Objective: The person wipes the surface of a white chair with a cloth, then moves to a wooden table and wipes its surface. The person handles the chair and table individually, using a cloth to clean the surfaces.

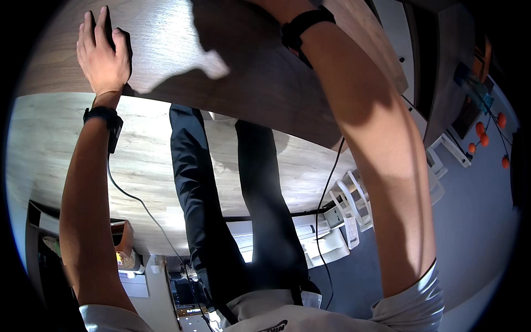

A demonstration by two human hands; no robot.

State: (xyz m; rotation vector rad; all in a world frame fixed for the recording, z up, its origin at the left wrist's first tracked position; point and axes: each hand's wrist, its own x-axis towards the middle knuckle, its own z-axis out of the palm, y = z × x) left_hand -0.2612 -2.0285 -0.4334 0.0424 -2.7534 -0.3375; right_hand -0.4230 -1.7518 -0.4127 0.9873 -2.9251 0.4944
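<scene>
My left hand [103, 58] rests palm down on the dark wood-grain tabletop [161, 54] at the upper left, fingers apart, holding nothing. A black wrist strap with a small box [108, 120] is on that wrist. My right arm reaches up over the right part of the same top. The hand at its end lies past the upper edge of the picture, with only the wrist beside another black strap [307, 29] showing. A dark shadow covers much of the tabletop between the arms.
Thin cables hang from the left strap [141, 201] and beside my right arm [319, 207]. My legs [203, 186] stand on a pale wood-look floor [145, 166] by the table's edge. White chairs [352, 199] and a branch with orange fruit-like balls [484, 139] are at the right.
</scene>
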